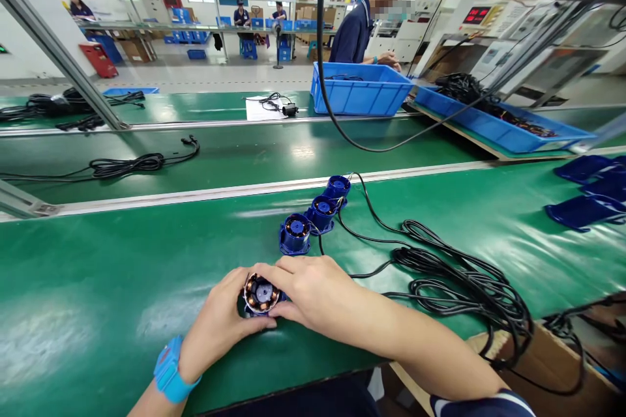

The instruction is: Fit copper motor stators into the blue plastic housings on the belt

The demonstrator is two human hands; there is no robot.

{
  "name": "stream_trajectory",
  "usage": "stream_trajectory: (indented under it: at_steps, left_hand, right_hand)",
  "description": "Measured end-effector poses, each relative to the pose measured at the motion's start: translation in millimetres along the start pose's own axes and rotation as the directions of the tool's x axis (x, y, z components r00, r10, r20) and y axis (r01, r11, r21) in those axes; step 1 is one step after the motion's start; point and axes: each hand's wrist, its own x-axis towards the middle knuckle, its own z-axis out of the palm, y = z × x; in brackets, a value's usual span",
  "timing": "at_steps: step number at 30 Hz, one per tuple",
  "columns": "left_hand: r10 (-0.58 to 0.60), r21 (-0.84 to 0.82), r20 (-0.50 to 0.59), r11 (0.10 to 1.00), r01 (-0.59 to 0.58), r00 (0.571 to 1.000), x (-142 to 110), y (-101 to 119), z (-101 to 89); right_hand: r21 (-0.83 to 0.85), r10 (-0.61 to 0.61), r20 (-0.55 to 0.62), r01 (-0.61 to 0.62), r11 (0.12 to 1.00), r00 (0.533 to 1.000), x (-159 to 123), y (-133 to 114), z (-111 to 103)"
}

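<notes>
Gripping a small motor unit [261, 294] at the lower centre of the frame, both hands close around it from opposite sides. The left hand [222, 319] wraps the unit from the left, fingers curled under and around its body; a blue wrist strap [169, 370] sits on that wrist. The right hand [313, 290] covers the unit from the right, thumb and forefinger pressed against its rim. The copper windings and dark hub face up toward the camera.

Progress, as judged from the layout:
- Three blue motor housings [317, 215] stand in a row on the green mat [98, 287], just above the hands, each with windings visible inside. These appear finished and set aside.
- Each trails a black cable into the tangled cable bundle [464, 280] at the right.
- The unit in hand shows no full blue housing from this view; it appears to be the piece in work.
- How many units remain cannot be told.

A person works at a blue bin [362, 90] at the upper centre, beyond the conveyor belt [254, 153].
</notes>
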Motion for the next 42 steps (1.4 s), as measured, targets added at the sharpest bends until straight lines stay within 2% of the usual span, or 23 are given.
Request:
stream_trajectory:
  at_steps: [3,5,8,10,13,15,19,22,24,26,28,30,32,34,36,39,42]
  left_hand:
    - [0.022,-0.026,-0.007,0.999,-0.022,1.0,-0.5,-0.9,1.4]
    - [0.031,-0.026,-0.022,0.999,-0.032,0.999,-0.7,-0.1,2.4]
    - [0.029,-0.021,-0.019,0.999,-0.029,0.999,-0.3,2.5,2.3]
    - [0.038,-0.026,-0.001,0.999,-0.038,0.999,0.5,3.6,2.2]
    - [0.039,-0.045,0.011,0.998,-0.039,0.999,1.7,1.9,4.4]
    - [0.016,-0.066,-0.008,0.998,-0.016,1.0,1.8,-2.2,6.4]
    - [0.032,-0.118,0.009,0.993,-0.03,0.999,-1.0,-14.6,3.6]
    - [0.064,-0.135,0.022,0.989,-0.06,0.998,-5.4,-24.2,-4.3]
    - [0.074,-0.174,-0.034,0.982,-0.079,0.997,-8.2,-30.5,-9.3]
    - [0.092,-0.248,-0.16,0.96,-0.13,0.983,-9.3,-36.5,-12.4]
    - [0.1,-0.314,-0.338,0.925,-0.213,0.936,-8.1,-41.5,-13.8]
    - [0.095,-0.346,-0.494,0.89,-0.296,0.864,-5.5,-44.4,-14.6]
    - [0.086,-0.357,-0.568,0.87,-0.339,0.819,-3.7,-45.1,-15.7]
    - [0.089,-0.342,-0.555,0.882,-0.323,0.827,-3.6,-44.9,-17.2]
    - [0.096,-0.299,-0.509,0.912,-0.281,0.855,-4.0,-45.9,-17.9]
    - [0.159,-0.176,-0.416,0.952,-0.251,0.895,0.4,-52.5,-14.6]
    - [0.236,0.093,-0.245,0.971,-0.219,0.94,13.2,-67.3,-6.7]
  right_hand:
    - [0.022,0.07,0.087,-0.072,0.997,0.994,-0.4,-3.5,-3.0]
    - [0.016,0.108,0.078,-0.11,0.994,0.991,-1.4,-2.1,-2.3]
    - [0.016,-0.008,0.014,0.008,1.0,1.0,-2.8,9.9,-0.9]
    - [0.039,-0.079,0.024,0.078,0.996,0.997,-3.4,19.5,0.9]
    - [0.016,0.003,0.091,-0.005,1.0,0.996,-5.3,22.0,9.4]
    - [-0.038,0.044,0.046,-0.042,0.998,0.998,-7.7,15.9,19.6]
    - [-0.074,-0.101,-0.155,0.09,0.993,0.983,-7.9,8.8,47.1]
    - [-0.026,-0.124,-0.216,0.121,0.992,0.968,0.4,14.5,69.9]
    - [0.006,-0.106,-0.302,0.113,0.994,0.947,5.4,17.3,79.7]
    - [0.038,-0.109,-0.447,0.141,0.989,0.888,6.4,16.0,81.6]
    - [0.072,-0.124,-0.586,0.204,0.976,0.8,3.7,11.9,78.9]
    - [0.085,-0.139,-0.631,0.246,0.965,0.763,1.0,8.0,78.2]
    - [0.062,-0.157,-0.565,0.232,0.971,0.81,1.7,6.8,83.7]
    - [0.021,-0.161,-0.438,0.189,0.982,0.884,6.2,7.9,93.4]
    - [0.009,-0.134,-0.342,0.146,0.989,0.93,13.3,9.5,101.6]
    - [0.005,-0.06,-0.277,0.064,0.998,0.959,22.2,14.7,99.1]
    - [0.015,-0.039,-0.311,0.046,0.999,0.949,7.3,31.8,73.4]
